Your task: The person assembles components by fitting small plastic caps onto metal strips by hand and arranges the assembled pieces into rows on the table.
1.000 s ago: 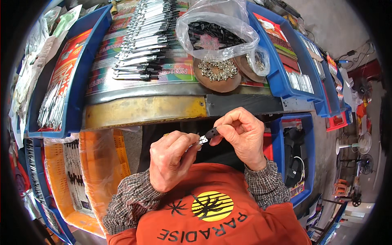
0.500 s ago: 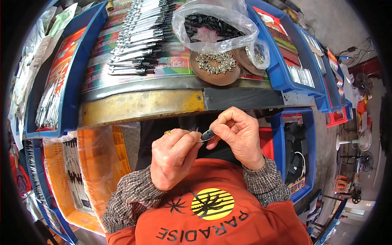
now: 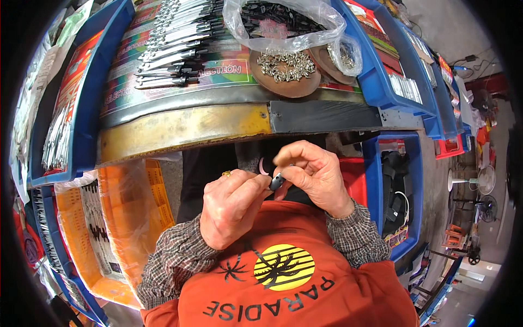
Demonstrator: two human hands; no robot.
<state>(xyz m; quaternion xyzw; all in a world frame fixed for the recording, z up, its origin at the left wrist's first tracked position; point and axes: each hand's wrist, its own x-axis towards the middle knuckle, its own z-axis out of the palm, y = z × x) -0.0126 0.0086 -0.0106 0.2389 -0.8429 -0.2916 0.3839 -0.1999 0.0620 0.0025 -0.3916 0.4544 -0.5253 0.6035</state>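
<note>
- Our left hand (image 3: 231, 201) and right hand (image 3: 313, 177), both grips narrow, hold one dark piece (image 3: 275, 183) before the counter (image 3: 190, 124).
- Our fingers (image 3: 292, 174) partly hide it.
- Beyond: two brown plates (image 3: 267, 86), two clear bags (image 3: 310, 42).

Workshop, workbench (image 3: 185, 126) with small metal parts (image 3: 298, 71), blue trays (image 3: 376, 82), apparently a fan (image 3: 486, 181)

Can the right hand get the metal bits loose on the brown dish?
Likely yes: the metal bits lie mostly uncovered near the table edge, though the right hand is busy at a black piece.
</note>
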